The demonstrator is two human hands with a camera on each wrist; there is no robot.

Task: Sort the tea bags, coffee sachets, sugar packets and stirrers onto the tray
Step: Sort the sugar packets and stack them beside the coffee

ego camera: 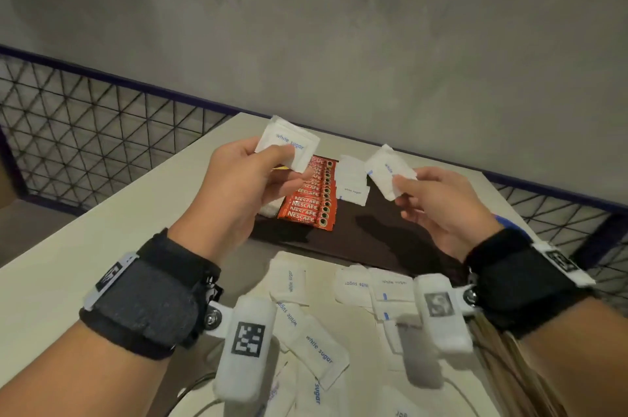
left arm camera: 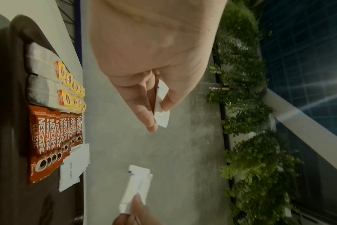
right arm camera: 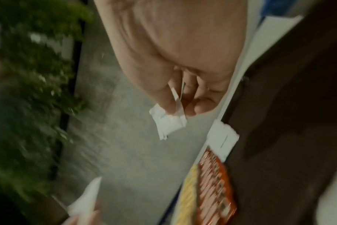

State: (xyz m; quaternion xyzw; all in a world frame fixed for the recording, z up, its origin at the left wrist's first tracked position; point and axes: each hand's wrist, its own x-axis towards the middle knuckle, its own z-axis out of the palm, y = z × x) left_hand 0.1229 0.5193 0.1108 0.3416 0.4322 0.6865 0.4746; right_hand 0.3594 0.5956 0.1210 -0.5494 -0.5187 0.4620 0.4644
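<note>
My left hand pinches white sugar packets above the left part of the dark brown tray; the left wrist view shows the thumb and fingers closed on the sugar packets. My right hand pinches more white sugar packets over the tray's right part, seen blurred as sugar packets. On the tray lie a row of red Nescafe sachets, tea bags with yellow tags, and a small stack of sugar packets.
Several loose sugar packets lie on the white table in front of the tray. Wooden stirrers lie at the lower right. A wire mesh fence and a grey wall stand behind the table.
</note>
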